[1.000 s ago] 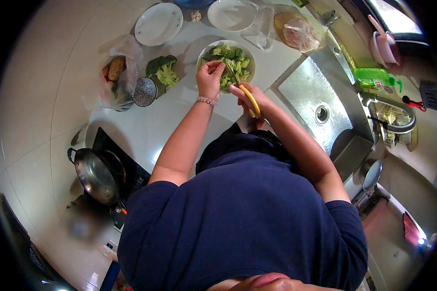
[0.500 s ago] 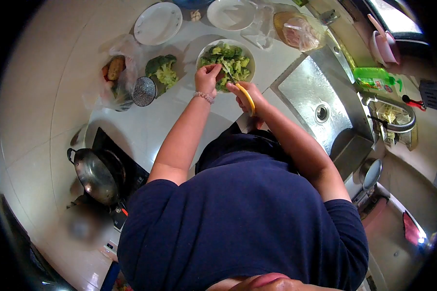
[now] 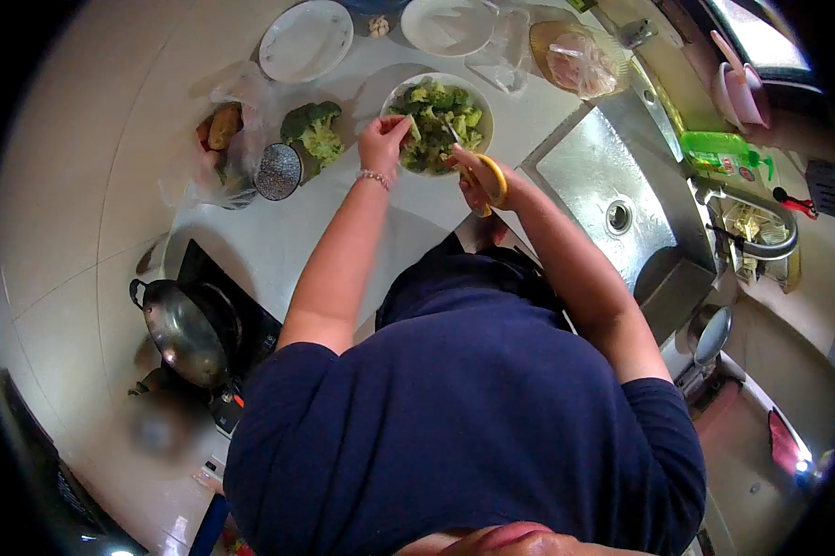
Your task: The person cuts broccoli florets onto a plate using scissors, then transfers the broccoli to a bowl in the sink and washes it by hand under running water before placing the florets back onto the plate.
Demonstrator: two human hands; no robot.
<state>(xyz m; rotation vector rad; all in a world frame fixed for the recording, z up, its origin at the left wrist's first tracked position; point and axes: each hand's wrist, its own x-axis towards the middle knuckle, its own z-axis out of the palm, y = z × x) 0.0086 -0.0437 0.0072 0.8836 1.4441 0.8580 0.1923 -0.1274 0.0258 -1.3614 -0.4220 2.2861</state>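
Over the left rim of a white bowl [image 3: 485, 104], my left hand [image 3: 382, 145] pinches a pale green broccoli piece [image 3: 414, 129]. Cut broccoli florets [image 3: 450, 102] fill the bowl below. My right hand [image 3: 477, 181] grips yellow-handled scissors [image 3: 497, 178] at the bowl's lower right, their blades pointing up and left over the florets, apart from the held piece. To the left on the counter lies a larger broccoli head [image 3: 313, 132], touched by neither hand. Beside it is a round, speckled cup-like container [image 3: 278, 172].
Two white plates [image 3: 306, 42] and a garlic bulb [image 3: 378, 27] are at the back. A clear bag of vegetables [image 3: 223, 139] lies left, above a wok [image 3: 188, 334] on the stove. The steel sink [image 3: 589, 167] is right, with a basket [image 3: 579, 60] of bagged food behind it.
My left hand has moved slightly left, away from the scissors, with the pale broccoli piece now showing in its fingers. My right hand and the scissors have shifted a little right and down.
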